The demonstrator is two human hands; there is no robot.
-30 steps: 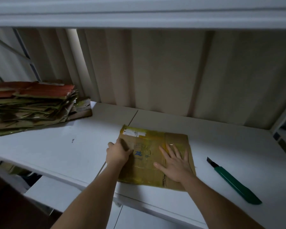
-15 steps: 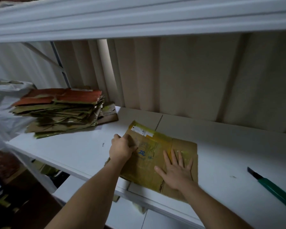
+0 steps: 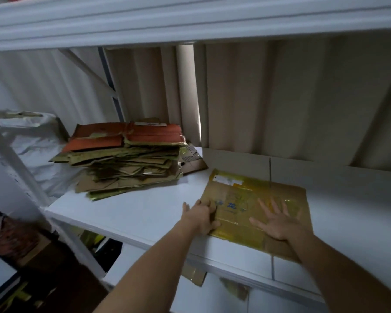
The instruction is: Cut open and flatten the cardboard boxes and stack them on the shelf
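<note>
A flattened brown cardboard box (image 3: 242, 199) with yellow tape and a white label lies on the white shelf (image 3: 133, 213), its near edge hanging slightly over the front. My left hand (image 3: 201, 216) grips its left edge, fingers curled around the cardboard. Flat on the box's right half lies my right hand (image 3: 277, 220), fingers spread and pressing down. A tall stack of flattened boxes (image 3: 127, 159), topped by red-orange cardboard, sits further left on the same shelf.
A white upper shelf (image 3: 190, 21) overhangs close above. Beige curtain (image 3: 291, 98) hangs behind. A white diagonal frame strut (image 3: 16, 163) and a plastic-wrapped bundle (image 3: 34, 141) stand at the left. Cardboard scraps (image 3: 194, 275) show below the shelf.
The view has swung left, so the stack now sits nearer the middle and the green cutter has left the frame. Both hands stay on the flattened box.
</note>
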